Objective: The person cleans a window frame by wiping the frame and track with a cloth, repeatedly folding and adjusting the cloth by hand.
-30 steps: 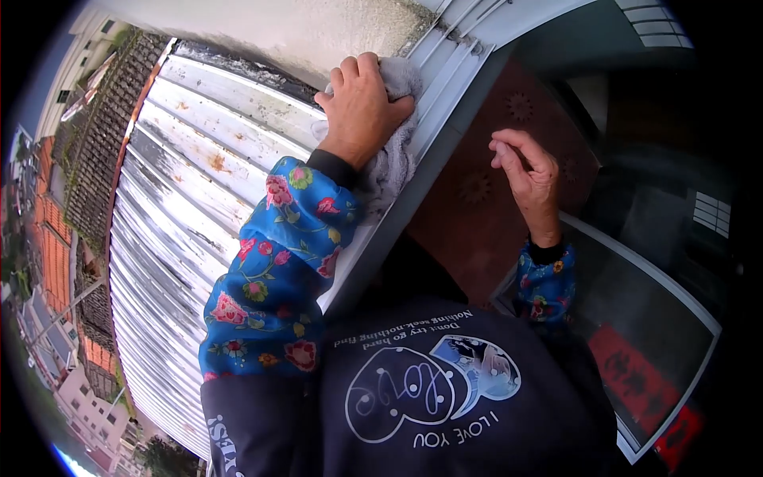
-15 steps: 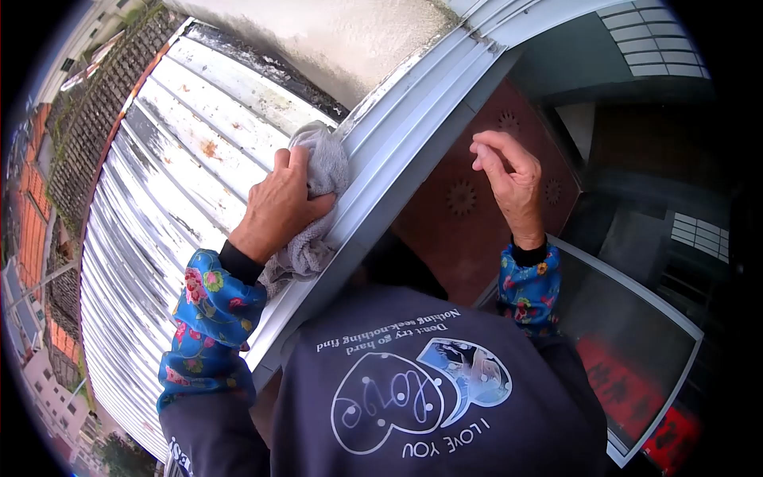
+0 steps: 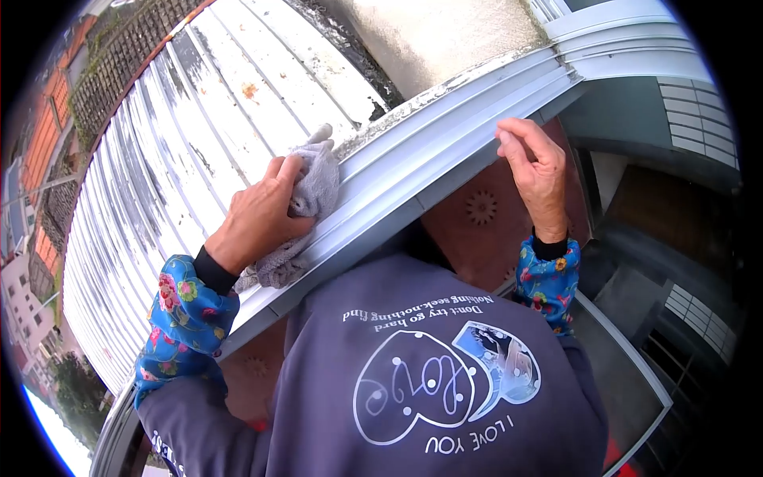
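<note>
My left hand point(image 3: 258, 208) is closed around a crumpled grey cloth point(image 3: 316, 184), thumb pressed into its folds. The cloth rests on the outer edge of a pale metal window track point(image 3: 413, 163), and its lower end hangs toward the near side. My right hand point(image 3: 537, 163) is raised over the inner side of the track, apart from it. Its fingers are bent, with thumb and index finger close together and a small gap between them; nothing shows in them. Blue floral sleeve covers are on both forearms.
Outside lies a white corrugated metal roof point(image 3: 171, 139) with rust spots, beyond the track. A rough concrete wall point(image 3: 429, 40) rises at the top. Inside, a red patterned floor point(image 3: 469, 230) lies below, and a framed glass pane point(image 3: 616, 374) stands at the right.
My view has turned and shifted. My left hand, still gripping the cloth, has slid slightly along the track toward the near left. My right hand keeps the same bent pose, slightly higher in view.
</note>
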`<state>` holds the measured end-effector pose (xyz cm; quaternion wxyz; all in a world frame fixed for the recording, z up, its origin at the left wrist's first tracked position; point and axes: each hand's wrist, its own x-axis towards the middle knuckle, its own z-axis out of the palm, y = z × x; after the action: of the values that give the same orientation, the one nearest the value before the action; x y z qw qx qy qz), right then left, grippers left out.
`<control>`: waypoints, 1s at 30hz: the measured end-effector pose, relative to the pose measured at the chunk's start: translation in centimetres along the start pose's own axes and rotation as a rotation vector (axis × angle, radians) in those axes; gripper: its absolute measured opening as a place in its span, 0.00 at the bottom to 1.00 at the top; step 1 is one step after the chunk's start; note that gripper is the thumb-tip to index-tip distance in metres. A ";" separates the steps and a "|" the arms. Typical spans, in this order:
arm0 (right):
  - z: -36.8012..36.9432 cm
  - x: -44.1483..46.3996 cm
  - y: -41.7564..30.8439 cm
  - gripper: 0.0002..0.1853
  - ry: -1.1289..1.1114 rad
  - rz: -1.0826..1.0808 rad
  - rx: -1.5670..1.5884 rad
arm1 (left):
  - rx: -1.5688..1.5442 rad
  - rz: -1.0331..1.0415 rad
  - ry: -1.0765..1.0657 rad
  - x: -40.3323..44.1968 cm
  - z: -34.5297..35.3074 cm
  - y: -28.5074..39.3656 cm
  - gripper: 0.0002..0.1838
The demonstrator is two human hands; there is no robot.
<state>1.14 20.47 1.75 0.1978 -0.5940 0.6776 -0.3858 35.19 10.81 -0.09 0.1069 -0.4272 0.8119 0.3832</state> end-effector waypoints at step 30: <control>2.5 -1.5 -0.7 0.07 -0.102 -0.096 0.138 | -0.237 -0.203 0.532 -18.2 -4.3 -9.6 0.15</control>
<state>3.80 21.18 0.45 0.2540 -0.6296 0.6092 -0.4099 54.45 15.67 6.88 -0.1224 -0.6009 0.7143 0.3372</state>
